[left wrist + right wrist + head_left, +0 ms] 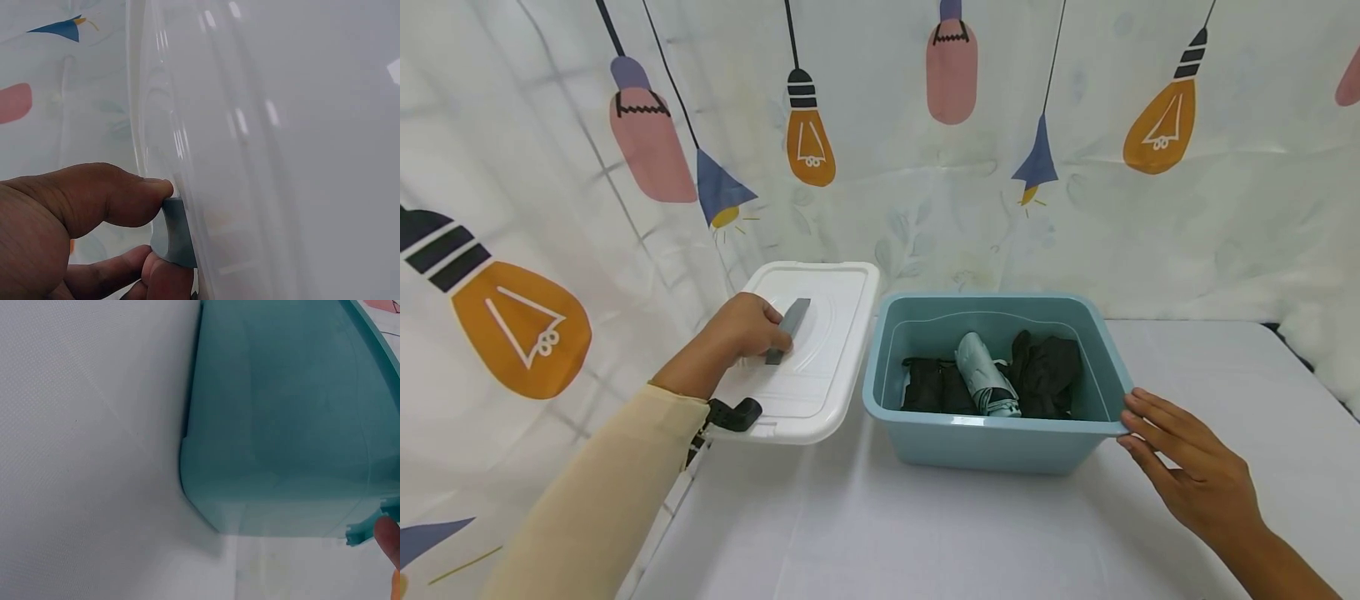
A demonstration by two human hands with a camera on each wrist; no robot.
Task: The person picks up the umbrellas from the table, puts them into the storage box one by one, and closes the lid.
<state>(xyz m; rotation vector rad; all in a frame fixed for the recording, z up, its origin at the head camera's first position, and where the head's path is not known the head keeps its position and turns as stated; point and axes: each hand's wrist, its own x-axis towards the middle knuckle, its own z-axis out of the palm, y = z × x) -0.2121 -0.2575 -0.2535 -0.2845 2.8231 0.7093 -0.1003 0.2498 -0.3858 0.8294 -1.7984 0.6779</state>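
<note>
My left hand point(748, 327) holds a white lid point(827, 350) by its grey handle point(793, 321), thumb on one side and fingers on the other. The left wrist view shows the thumb and fingertips at this handle point(178, 231) on the lid point(300, 137). The lid is tilted up, left of a light-blue plastic bin point(992, 446). On the bin's right rim, my right hand point(1198, 471) rests with fairly straight fingers. One digit shows beside the bin's point(294, 425) rim lug in the right wrist view. Inside lie a rolled light-blue cloth-like bundle point(981, 371) and dark folded bundles point(1048, 371).
The bin stands on a table with a white cover point(925, 533). A pale curtain point(880, 167) printed with hanging lamps and bulbs closes off the back and left. At the back right, the table's edge point(1300, 362) shows.
</note>
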